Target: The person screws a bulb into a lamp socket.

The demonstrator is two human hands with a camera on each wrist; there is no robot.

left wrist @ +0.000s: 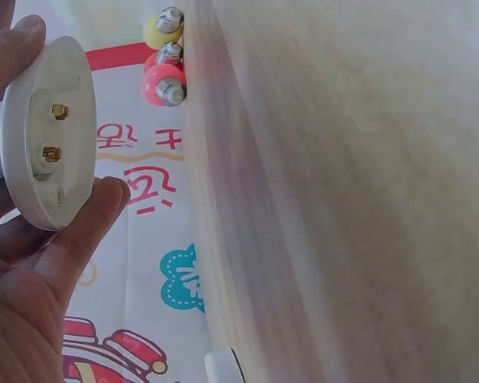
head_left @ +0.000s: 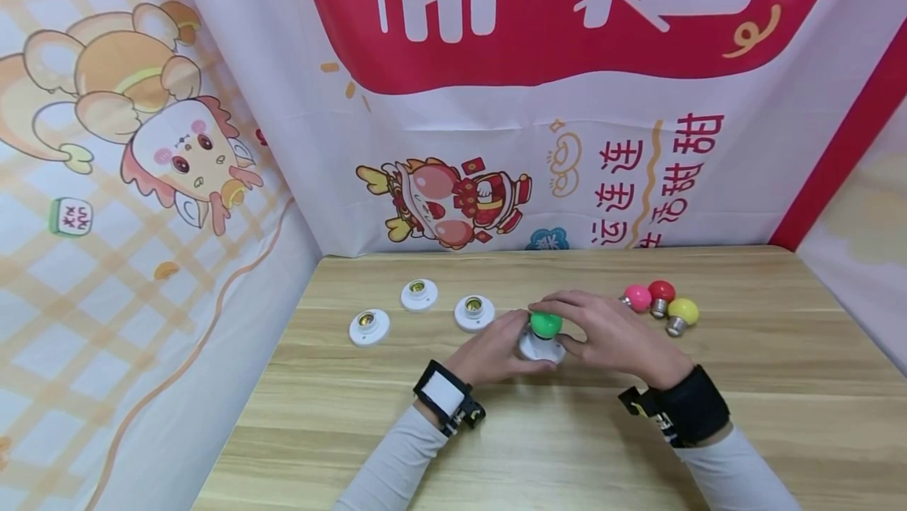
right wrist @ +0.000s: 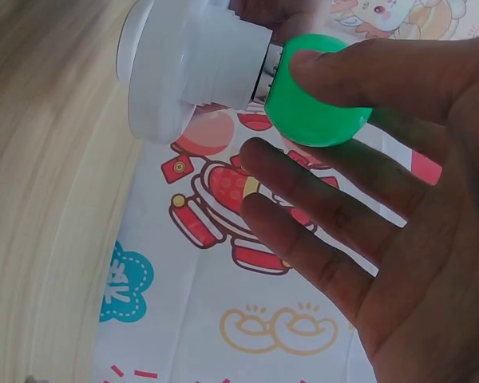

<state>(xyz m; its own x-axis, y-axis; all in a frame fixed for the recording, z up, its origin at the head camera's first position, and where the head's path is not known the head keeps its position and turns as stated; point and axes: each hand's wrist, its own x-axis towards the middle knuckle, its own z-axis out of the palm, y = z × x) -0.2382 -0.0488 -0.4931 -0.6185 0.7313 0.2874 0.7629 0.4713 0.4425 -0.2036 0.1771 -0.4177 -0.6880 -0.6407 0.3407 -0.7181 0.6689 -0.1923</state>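
Note:
My left hand grips a round white lamp holder by its rim. The left wrist view shows the underside of this lamp holder, with two brass terminals inside, so it is lifted off the table. In my right hand a green light bulb is pinched between thumb and fingers. The right wrist view has the green bulb at the mouth of the white socket, a strip of its metal base showing between them. Two of the right hand's fingers extend away from the bulb.
Three other white lamp holders stand to the left: one nearest, one behind, one farthest left. Pink, red and yellow bulbs lie beyond my right hand. A printed cloth hangs behind the wooden table.

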